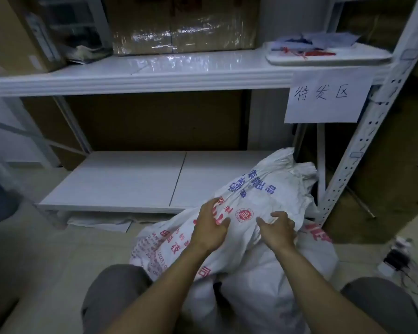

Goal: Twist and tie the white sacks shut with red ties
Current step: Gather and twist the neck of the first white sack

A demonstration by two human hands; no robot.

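A white woven sack (256,201) with red and blue print lies on the floor between my knees, its loose open end reaching onto the low shelf board. My left hand (211,225) rests on the sack's upper side with the fingers spread and slightly bent. My right hand (279,229) has its fingers curled into the sack's fabric, bunching it. A second white sack (263,285) sits under it, close to me. Red ties (311,53) lie on a white tray (372,56) on the upper shelf at the right.
A white metal rack stands ahead with an upper shelf (155,73) and a low shelf board (130,179). A paper sign (326,97) hangs from the shelf edge. Cardboard boxes (181,22) sit on top. Cables and a power strip (396,259) lie on the floor right.
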